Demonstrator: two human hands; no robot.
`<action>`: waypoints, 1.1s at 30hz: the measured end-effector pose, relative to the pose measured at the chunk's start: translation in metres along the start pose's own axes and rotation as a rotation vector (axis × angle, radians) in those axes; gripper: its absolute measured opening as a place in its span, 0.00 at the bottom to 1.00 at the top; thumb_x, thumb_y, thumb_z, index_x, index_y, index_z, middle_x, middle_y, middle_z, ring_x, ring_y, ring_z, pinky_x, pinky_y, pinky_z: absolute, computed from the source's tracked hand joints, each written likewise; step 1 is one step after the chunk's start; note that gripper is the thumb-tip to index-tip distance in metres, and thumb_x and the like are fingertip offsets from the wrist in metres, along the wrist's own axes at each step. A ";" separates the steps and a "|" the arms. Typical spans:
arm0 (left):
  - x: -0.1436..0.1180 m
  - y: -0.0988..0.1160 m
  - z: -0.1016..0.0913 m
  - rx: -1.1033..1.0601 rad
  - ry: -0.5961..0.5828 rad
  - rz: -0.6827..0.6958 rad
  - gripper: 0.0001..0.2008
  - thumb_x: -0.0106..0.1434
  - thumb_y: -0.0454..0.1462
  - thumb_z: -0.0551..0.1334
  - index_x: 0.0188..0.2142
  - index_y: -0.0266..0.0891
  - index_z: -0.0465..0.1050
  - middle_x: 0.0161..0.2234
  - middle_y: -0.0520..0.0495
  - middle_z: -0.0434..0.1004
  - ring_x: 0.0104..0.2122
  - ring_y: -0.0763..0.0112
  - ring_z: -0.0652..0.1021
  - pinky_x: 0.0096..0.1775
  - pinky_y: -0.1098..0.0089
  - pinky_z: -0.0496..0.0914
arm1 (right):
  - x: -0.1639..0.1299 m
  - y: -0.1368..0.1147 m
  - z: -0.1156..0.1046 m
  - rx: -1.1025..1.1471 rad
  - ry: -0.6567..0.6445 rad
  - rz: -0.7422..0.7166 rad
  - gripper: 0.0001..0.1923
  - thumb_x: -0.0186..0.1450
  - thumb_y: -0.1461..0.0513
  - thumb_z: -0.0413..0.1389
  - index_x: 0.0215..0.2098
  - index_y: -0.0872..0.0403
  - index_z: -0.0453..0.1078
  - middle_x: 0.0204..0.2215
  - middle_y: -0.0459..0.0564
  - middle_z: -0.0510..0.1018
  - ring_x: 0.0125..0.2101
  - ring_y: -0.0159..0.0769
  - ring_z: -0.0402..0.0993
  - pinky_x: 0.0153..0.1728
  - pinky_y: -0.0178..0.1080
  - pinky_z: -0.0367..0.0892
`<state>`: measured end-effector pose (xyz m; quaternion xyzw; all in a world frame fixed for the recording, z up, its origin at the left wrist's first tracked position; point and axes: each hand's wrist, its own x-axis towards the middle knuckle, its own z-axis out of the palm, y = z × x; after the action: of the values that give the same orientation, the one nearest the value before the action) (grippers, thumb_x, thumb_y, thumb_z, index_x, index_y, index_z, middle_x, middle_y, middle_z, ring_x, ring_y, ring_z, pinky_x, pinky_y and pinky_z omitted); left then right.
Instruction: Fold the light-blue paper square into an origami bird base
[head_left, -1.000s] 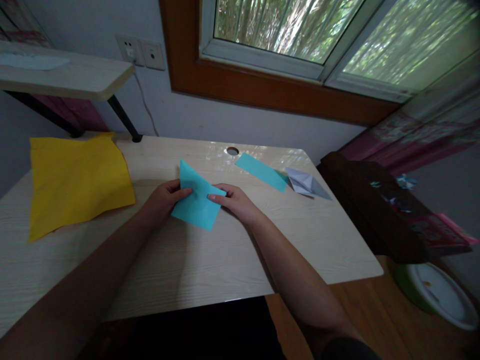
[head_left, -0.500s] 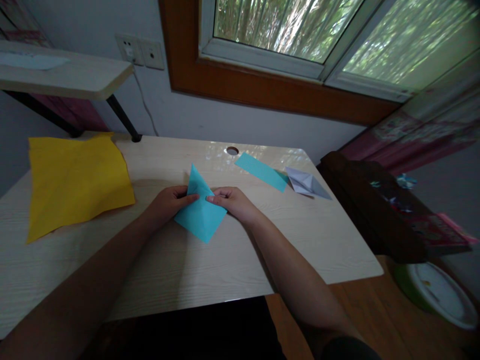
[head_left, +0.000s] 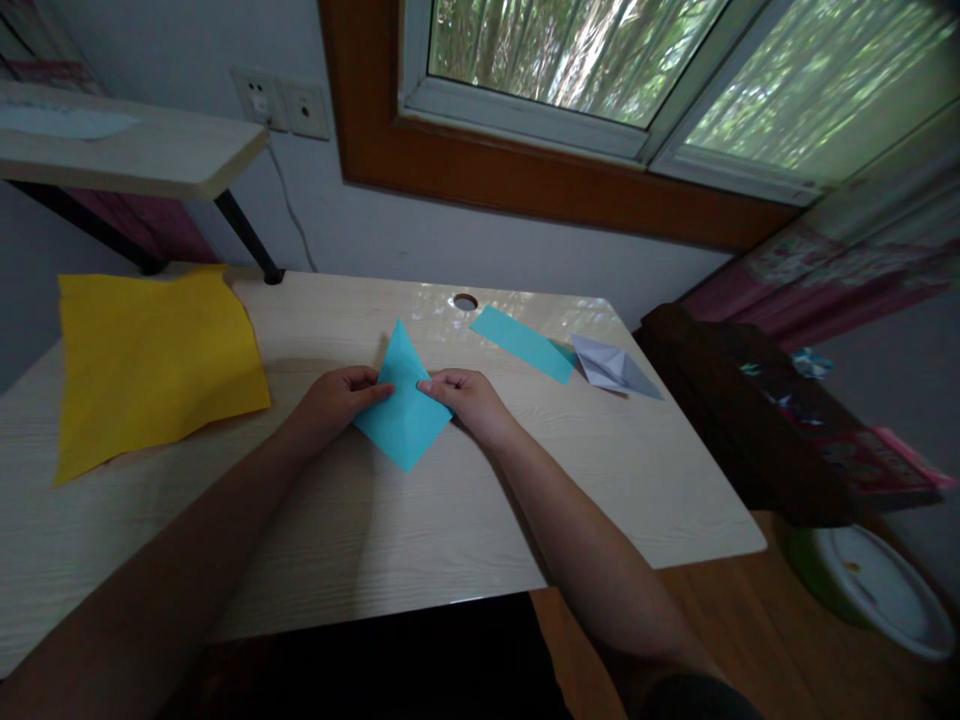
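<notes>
A turquoise sheet of paper (head_left: 406, 425), folded into a kite shape, is held between my two hands over the desk. Its narrow tip points away from me and the wide end faces me. My left hand (head_left: 341, 402) pinches the left edge, thumb on top and fingers underneath. On the opposite edge, my right hand (head_left: 469, 400) grips the paper the same way, its thumb lying near the middle crease. The fingers beneath the paper are partly hidden.
A turquoise paper strip (head_left: 523, 343) and a folded white paper boat (head_left: 611, 365) lie at the desk's (head_left: 637, 490) back right. Yellow paper (head_left: 157, 370) covers the left side, near a raised shelf (head_left: 172, 165). A round cable hole (head_left: 466, 301) sits at the back edge.
The folded turquoise paper has turned slightly clockwise, its tip shifting right and its near corner moving up and a little left. Both hands still grip it, with small thumb shifts.
</notes>
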<state>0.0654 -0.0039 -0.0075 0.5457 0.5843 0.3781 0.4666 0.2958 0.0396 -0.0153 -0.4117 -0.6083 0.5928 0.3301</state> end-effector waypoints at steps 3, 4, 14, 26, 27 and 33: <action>0.000 0.001 0.000 0.051 0.040 -0.004 0.21 0.55 0.54 0.69 0.35 0.40 0.81 0.30 0.50 0.80 0.30 0.65 0.76 0.30 0.70 0.66 | 0.000 -0.001 -0.001 -0.016 0.027 0.000 0.21 0.56 0.46 0.67 0.27 0.55 0.75 0.23 0.44 0.73 0.24 0.29 0.64 0.27 0.35 0.60; 0.000 0.001 0.000 0.057 0.052 -0.003 0.21 0.55 0.54 0.69 0.35 0.39 0.81 0.30 0.50 0.80 0.30 0.66 0.75 0.30 0.70 0.65 | 0.000 0.000 -0.001 -0.030 0.036 -0.006 0.20 0.56 0.46 0.67 0.27 0.55 0.75 0.23 0.44 0.73 0.24 0.29 0.64 0.28 0.35 0.59; 0.003 -0.005 -0.003 -0.132 -0.006 -0.007 0.23 0.53 0.52 0.73 0.44 0.42 0.81 0.40 0.47 0.84 0.38 0.60 0.80 0.39 0.66 0.72 | 0.006 0.009 -0.005 0.036 0.121 -0.060 0.18 0.56 0.47 0.68 0.29 0.54 0.76 0.26 0.45 0.76 0.26 0.31 0.67 0.30 0.36 0.63; 0.000 -0.007 -0.003 -0.190 -0.155 -0.043 0.26 0.56 0.52 0.72 0.50 0.42 0.79 0.44 0.45 0.84 0.40 0.55 0.82 0.43 0.61 0.75 | 0.003 0.005 0.001 0.217 -0.008 -0.049 0.17 0.53 0.52 0.72 0.34 0.52 0.76 0.31 0.44 0.80 0.29 0.32 0.73 0.35 0.38 0.68; 0.000 -0.008 -0.002 -0.188 -0.134 -0.026 0.26 0.56 0.51 0.72 0.50 0.42 0.79 0.44 0.45 0.84 0.40 0.56 0.82 0.43 0.61 0.75 | 0.003 0.005 0.001 0.218 -0.009 -0.052 0.17 0.53 0.52 0.72 0.34 0.52 0.76 0.31 0.44 0.80 0.29 0.32 0.74 0.35 0.38 0.68; -0.001 -0.006 0.002 -0.226 -0.034 0.073 0.30 0.51 0.48 0.75 0.52 0.43 0.75 0.48 0.45 0.80 0.42 0.57 0.81 0.41 0.63 0.75 | 0.004 0.005 0.003 0.266 0.003 -0.079 0.17 0.53 0.52 0.72 0.34 0.51 0.76 0.33 0.45 0.82 0.32 0.33 0.76 0.38 0.40 0.71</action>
<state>0.0656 -0.0060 -0.0135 0.5168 0.5098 0.4492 0.5209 0.2918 0.0413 -0.0206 -0.3408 -0.5395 0.6541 0.4061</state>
